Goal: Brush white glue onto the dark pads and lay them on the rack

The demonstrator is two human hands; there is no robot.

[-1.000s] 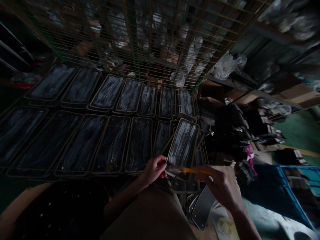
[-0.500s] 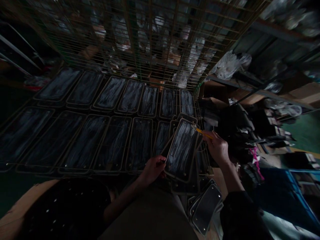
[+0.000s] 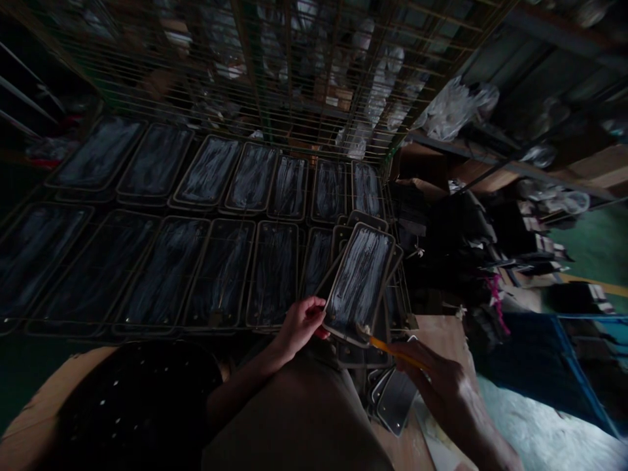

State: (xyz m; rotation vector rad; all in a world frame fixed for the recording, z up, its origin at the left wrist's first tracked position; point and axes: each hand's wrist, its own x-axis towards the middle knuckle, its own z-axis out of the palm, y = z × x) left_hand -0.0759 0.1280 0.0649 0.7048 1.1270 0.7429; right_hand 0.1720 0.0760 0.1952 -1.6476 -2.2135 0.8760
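The plate (image 3: 360,282), streaked white, tilts above the rack (image 3: 147,275) of like plates, at its right end. The left hand (image 3: 303,324) pinches its lower left edge. The right hand (image 3: 438,379) grips a brush (image 3: 387,347), tip touching the plate's bottom edge.

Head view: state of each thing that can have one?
left hand, shut on held panel's near-left corner
right hand, shut on brush
brush, tip touching held panel's near edge
held panel, lifted off the rack, tilted, streaked white
laid-out panels, flat in two rows, streaked white
lower stack, piled by right hand, no white streaks visible
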